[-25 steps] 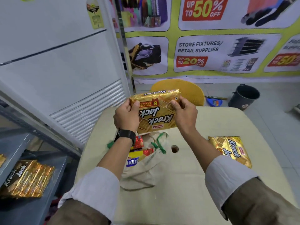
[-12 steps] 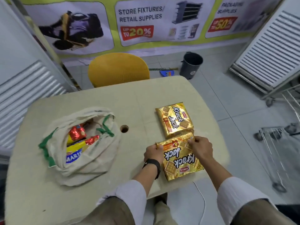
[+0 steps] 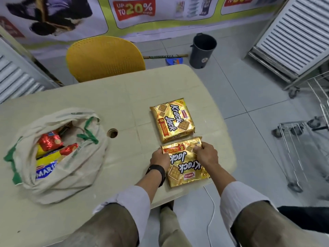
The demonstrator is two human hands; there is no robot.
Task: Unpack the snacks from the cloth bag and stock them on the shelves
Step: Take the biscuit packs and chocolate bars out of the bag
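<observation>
A gold Krack Jack pack (image 3: 185, 166) lies flat on the beige table (image 3: 89, 100) near its front right edge. My left hand (image 3: 160, 159) grips its left side and my right hand (image 3: 205, 155) grips its top right corner. A second gold Krack Jack pack (image 3: 172, 120) lies just beyond it, almost touching. At the table's left sits the open cloth bag (image 3: 58, 154) with green trim, holding red-wrapped packs (image 3: 50, 140) and a yellow and blue Marie pack (image 3: 45, 167).
A yellow chair (image 3: 105, 57) stands behind the table. A dark bin (image 3: 202, 50) and a broom lie on the tiled floor beyond. A wire trolley (image 3: 302, 139) stands to the right, and white slatted panels flank both sides. The table has a centre hole (image 3: 113, 133).
The pack was held up in front of me over the bag; it has come down onto the table in front of the second pack. The view has swung right and downward.
</observation>
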